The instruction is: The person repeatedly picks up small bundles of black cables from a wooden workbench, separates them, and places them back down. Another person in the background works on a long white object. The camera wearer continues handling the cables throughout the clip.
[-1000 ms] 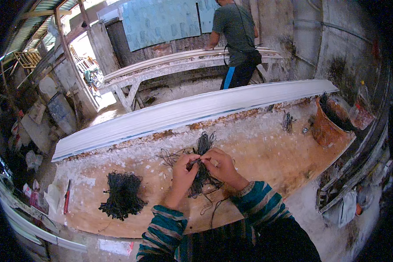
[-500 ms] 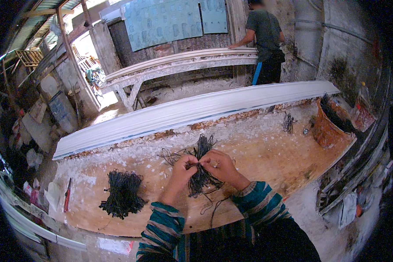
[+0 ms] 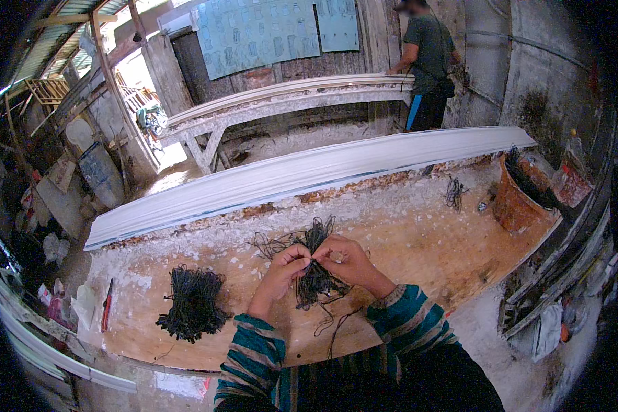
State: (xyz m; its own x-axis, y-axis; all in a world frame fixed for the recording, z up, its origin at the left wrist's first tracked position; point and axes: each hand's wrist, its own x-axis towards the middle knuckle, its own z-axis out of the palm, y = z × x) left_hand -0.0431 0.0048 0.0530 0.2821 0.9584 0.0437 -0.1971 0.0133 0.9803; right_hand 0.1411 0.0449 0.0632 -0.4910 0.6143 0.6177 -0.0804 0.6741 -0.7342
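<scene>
My left hand (image 3: pixel 285 269) and my right hand (image 3: pixel 345 262) meet over a bundle of black wire strands (image 3: pixel 314 276), pinching it near its middle above the wooden worktable (image 3: pixel 419 254). Loose ends of the bundle fan out above my fingers and hang below them. A second, larger heap of black wire (image 3: pixel 192 302) lies on the table to my left, apart from both hands. My sleeves are striped teal and dark.
A long white moulded strip (image 3: pixel 302 175) runs along the table's far edge. An orange bucket (image 3: pixel 518 199) stands at the right end, a small wire tangle (image 3: pixel 454 192) near it. A red-handled tool (image 3: pixel 107 304) lies far left. Another person (image 3: pixel 429 62) stands at a bench behind.
My hands stay on the bundle with only slight finger shifts. The person in the background has walked to the right along the far bench.
</scene>
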